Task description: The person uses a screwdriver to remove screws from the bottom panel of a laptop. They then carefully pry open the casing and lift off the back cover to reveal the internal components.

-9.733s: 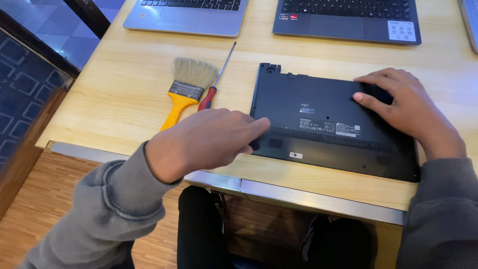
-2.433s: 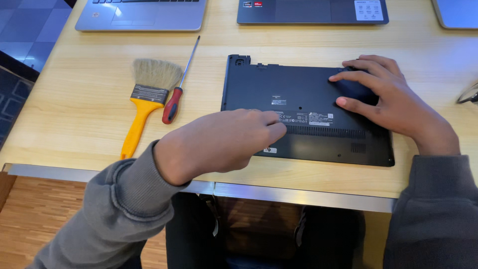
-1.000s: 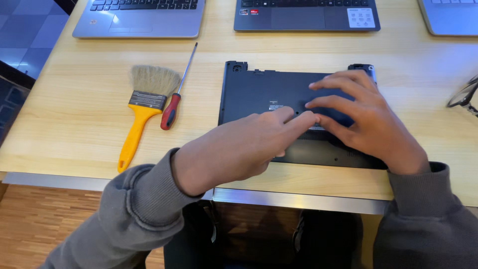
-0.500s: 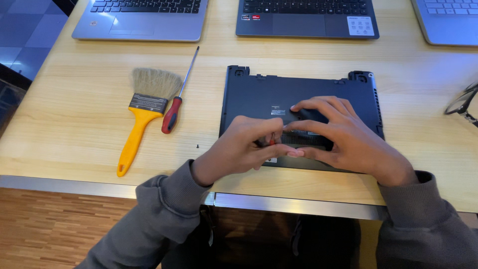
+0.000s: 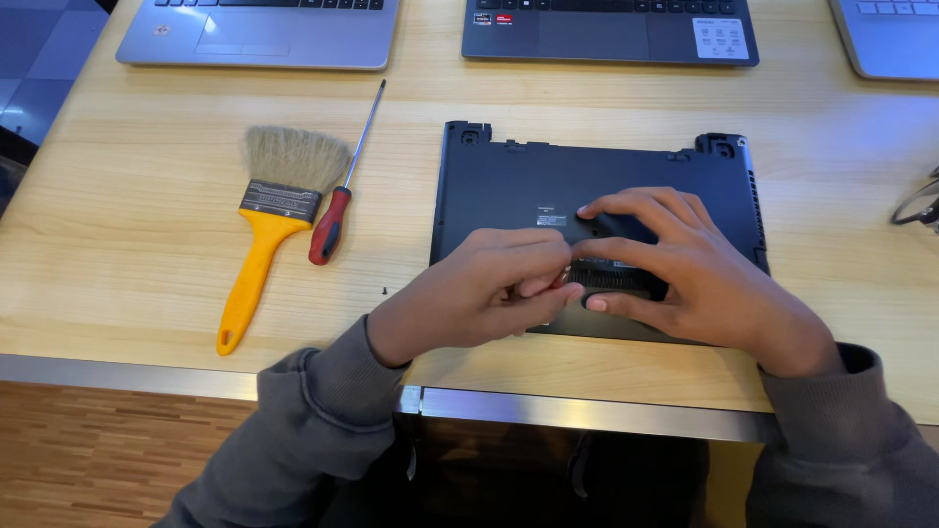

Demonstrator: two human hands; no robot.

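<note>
**— On the near middle of the wooden table (image 5: 117,244), what have your hands got?**

— From the head camera, the only view: you have a dark laptop base (image 5: 509,181) lying underside up, its hinge notches toward the far edge. Your left hand (image 5: 469,293) is curled over its near-left part, fingertips pinched together; something small and reddish shows at the pinch, but I cannot tell what it is or whether you truly hold it. Your right hand (image 5: 685,269) lies spread on the base, fingers pressing flat around a slotted vent (image 5: 611,281), gripping nothing.

**— Which step would you call this?**

— Judging by the pose, you are working a small fastener or catch near the vent, with the right hand steadying the shell. A tiny dark speck (image 5: 384,290), perhaps a loose screw, lies on the wood just left of the base.

**— And what does the next move call for?**

— A fine, steady pinch, I would say, and a firm right hand so the base does not slide. Your red-handled screwdriver (image 5: 333,220) and the yellow-handled brush (image 5: 269,220) lie well to the left, untouched. Three open laptops (image 5: 264,34) sit along the far edge.
</note>
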